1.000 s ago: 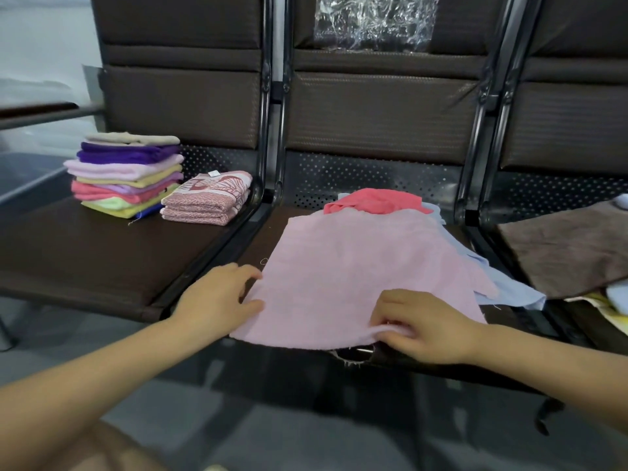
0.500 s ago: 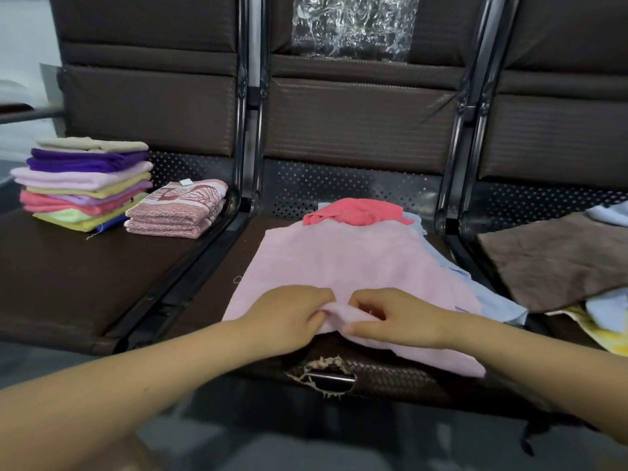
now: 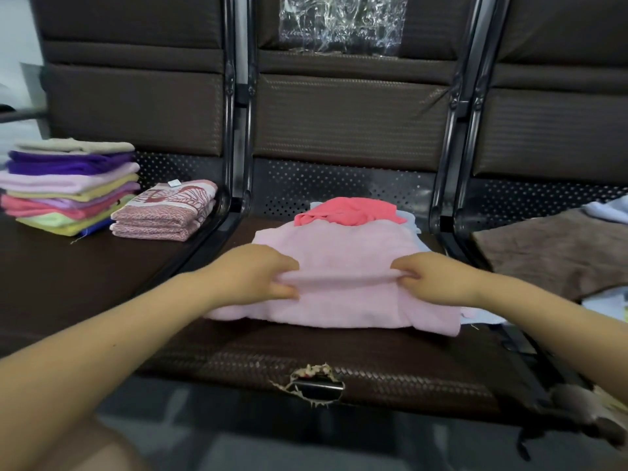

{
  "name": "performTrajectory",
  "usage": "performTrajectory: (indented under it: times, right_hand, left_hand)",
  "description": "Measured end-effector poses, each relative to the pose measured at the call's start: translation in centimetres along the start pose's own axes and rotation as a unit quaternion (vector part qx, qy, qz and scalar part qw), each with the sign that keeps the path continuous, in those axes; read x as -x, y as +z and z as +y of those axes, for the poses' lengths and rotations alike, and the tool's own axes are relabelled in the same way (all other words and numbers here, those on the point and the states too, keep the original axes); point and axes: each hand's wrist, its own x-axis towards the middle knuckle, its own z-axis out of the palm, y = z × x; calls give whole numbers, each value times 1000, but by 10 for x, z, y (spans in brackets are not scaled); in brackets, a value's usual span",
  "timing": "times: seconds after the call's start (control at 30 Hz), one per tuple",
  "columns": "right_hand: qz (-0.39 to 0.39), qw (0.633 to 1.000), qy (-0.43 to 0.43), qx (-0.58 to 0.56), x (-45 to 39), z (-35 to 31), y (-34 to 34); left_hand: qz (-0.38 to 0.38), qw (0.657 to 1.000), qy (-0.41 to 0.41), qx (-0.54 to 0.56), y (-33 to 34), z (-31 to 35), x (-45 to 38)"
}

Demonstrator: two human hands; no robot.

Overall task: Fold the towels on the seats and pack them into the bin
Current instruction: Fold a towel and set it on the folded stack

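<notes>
Lying on the middle seat [image 3: 238, 355], your pink towel [image 3: 343, 300] is pinched along a raised fold by both hands: left hand [image 3: 251, 273] at its left end, right hand [image 3: 431, 277] at its right. A coral towel [image 3: 346, 212] sits just behind it. Folded towels [image 3: 68, 188] are stacked on the left seat, a brown towel [image 3: 557, 253] lies on the right.

Head view, downward, close over seats [image 3: 339, 355]
</notes>
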Motion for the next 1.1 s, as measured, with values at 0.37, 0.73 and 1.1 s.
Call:
performTrajectory:
  times: [0.37, 0.73, 1.1]
  right_hand:
    - [-14, 969, 21, -245, 38, 27, -18]
    - [-118, 927, 65, -351, 79, -4, 15]
    - [-59, 948, 66, -305, 30, 12, -29]
  left_hand:
    - [58, 893, -173, 411, -10, -39, 39]
    - [-12, 846, -175, 503, 15, 3, 106]
    - [12, 882, -243, 404, 3, -34, 63]
